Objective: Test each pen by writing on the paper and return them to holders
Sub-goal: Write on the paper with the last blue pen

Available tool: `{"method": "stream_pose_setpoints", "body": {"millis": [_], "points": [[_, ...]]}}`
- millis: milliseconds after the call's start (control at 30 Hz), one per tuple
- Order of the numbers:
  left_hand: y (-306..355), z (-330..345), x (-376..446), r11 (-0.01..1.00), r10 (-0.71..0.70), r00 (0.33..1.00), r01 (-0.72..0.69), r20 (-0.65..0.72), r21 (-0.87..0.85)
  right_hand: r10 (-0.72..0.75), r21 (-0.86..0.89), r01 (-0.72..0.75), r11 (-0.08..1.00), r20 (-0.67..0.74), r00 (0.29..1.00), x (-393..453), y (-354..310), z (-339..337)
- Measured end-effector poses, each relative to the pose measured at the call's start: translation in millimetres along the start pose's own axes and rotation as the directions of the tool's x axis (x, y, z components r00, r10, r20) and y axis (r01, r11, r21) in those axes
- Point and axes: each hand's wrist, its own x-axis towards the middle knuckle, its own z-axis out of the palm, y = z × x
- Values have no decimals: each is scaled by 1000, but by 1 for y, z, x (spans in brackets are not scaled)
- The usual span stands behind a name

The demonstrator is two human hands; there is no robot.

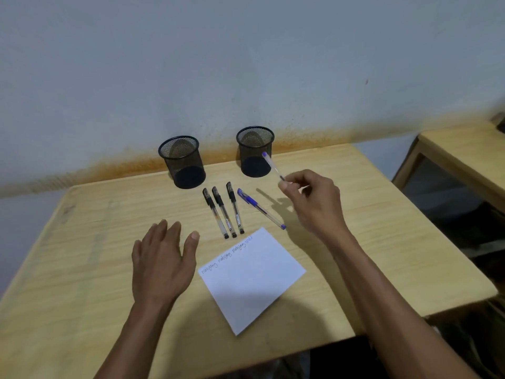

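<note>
My right hand (311,199) pinches a blue pen (271,163) by its lower end, lifted off the table and slanting up toward the right mesh holder (255,151). My left hand (161,259) rests flat and open on the table, left of the white paper (254,280), which bears a line of handwriting along its top edge. Three black pens (223,212) lie side by side between the holders and the paper. A second blue pen (261,208) lies just right of them. The left mesh holder (182,161) stands behind the black pens. Both holders look empty.
The wooden table (95,242) stands against a grey wall with an orange stain along its base. A second wooden table (464,157) is at the right, across a dark gap. The table's right edge runs close behind my right forearm.
</note>
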Motion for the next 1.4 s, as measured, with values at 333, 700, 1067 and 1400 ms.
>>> {"method": "stream_pose_setpoints", "body": {"millis": [333,700,1067,1400], "points": [[63,-45,-29,833,242,957,-290,-161,-471,108,503,-252,827,297,949,-49,-47,25],[60,-63,-36,854,317,905,-403,-283,-330,14,547,-233,804,375,927,-46,-57,21],[-1,-82,-38,887,-91,986,16,-140,-462,202,764,-236,600,141,969,-2,-52,-33],[-5,-38,-1,960,-121,983,81,-136,-269,183,466,-271,842,226,957,-49,-17,13]]}}
